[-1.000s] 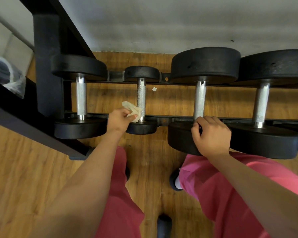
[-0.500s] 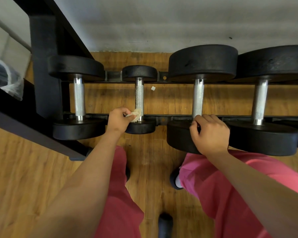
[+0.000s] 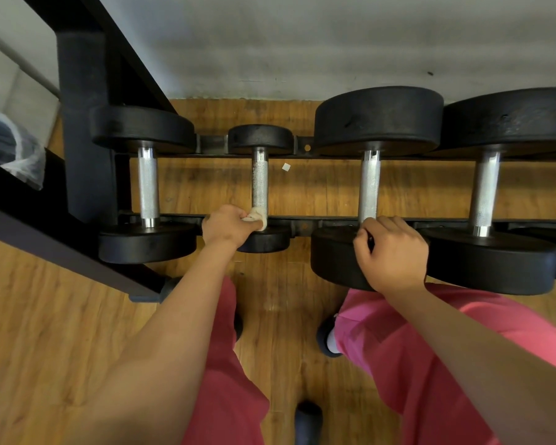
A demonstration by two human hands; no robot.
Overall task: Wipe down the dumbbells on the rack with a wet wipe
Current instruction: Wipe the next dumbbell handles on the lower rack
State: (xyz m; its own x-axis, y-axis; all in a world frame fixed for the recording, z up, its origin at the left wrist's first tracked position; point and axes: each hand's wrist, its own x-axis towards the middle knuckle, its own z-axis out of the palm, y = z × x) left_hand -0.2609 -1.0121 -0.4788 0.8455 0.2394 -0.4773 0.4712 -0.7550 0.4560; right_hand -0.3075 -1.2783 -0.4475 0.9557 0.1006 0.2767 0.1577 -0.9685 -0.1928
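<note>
Wiping looks under way on the small black dumbbell with a knurled steel handle (image 3: 259, 184), second from the left on the black metal rack (image 3: 81, 123). The left hand (image 3: 228, 224) has its fingers pinching the crumpled off-white wet wipe (image 3: 258, 216) against that handle's near end. The right hand (image 3: 392, 252) has its fingers curled over the near head of the larger black dumbbell (image 3: 331, 255) beside it. Nothing shows which dumbbells are already clean, so I judge most of the work remains.

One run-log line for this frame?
left hand: pinches crumpled white wet wipe on small black dumbbell's knurled steel handle | right hand: grips large black dumbbell head
</note>
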